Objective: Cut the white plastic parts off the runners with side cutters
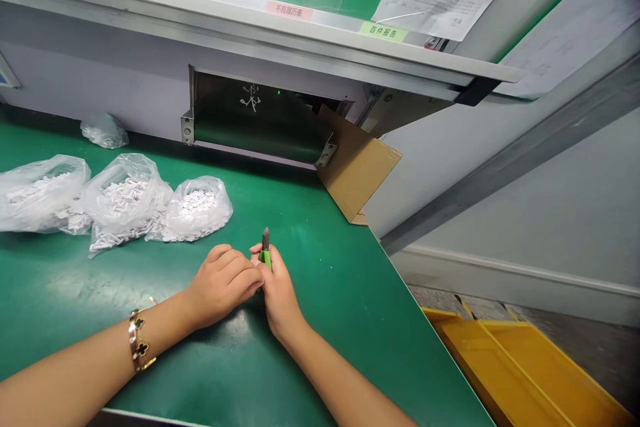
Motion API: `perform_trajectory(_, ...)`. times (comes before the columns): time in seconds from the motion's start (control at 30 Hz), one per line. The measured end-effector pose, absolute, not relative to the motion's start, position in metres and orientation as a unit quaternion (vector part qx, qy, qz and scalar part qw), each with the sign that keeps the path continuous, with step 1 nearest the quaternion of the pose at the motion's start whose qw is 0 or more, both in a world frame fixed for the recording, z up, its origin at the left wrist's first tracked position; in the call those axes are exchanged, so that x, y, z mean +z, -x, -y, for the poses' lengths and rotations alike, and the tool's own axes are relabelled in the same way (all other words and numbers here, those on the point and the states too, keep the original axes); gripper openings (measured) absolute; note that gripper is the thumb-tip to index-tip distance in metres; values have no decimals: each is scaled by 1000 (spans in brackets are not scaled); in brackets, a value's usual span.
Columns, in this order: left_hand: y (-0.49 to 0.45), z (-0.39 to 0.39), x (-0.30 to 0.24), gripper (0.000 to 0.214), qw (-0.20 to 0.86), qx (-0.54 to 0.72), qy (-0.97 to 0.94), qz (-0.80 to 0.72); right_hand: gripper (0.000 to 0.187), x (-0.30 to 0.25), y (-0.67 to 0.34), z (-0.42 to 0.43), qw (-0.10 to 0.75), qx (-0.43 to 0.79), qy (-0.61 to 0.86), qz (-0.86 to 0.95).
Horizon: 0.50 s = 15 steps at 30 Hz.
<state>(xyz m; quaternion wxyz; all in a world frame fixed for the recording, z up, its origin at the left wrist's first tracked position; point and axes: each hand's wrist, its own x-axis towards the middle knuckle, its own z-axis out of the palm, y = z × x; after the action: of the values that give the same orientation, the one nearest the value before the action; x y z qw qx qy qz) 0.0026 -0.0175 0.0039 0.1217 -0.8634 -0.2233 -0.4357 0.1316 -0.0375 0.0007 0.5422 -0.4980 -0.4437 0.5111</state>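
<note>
My right hand (278,291) rests on the green table (325,293), closed round a small cutter with green handles (265,249) whose dark jaws point up and away from me. My left hand (223,283), with a bracelet at the wrist, lies curled right beside it, fingertips touching the right hand; what they hold is hidden. Three clear bags of small white plastic parts (196,208) (125,203) (43,193) lie to the left of my hands.
A dark conveyor opening (257,121) in the grey machine wall holds a white moulded piece (251,99). A cardboard flap (356,167) leans at its right. Yellow bins (520,373) sit on the floor past the table's right edge. A crumpled bag (104,131) lies by the wall.
</note>
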Motion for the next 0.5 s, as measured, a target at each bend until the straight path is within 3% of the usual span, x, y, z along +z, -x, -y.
perform_trajectory(0.5, -4, 17, 6, 9, 102, -404, 885, 209, 9, -7, -136, 33, 536, 376, 552, 516)
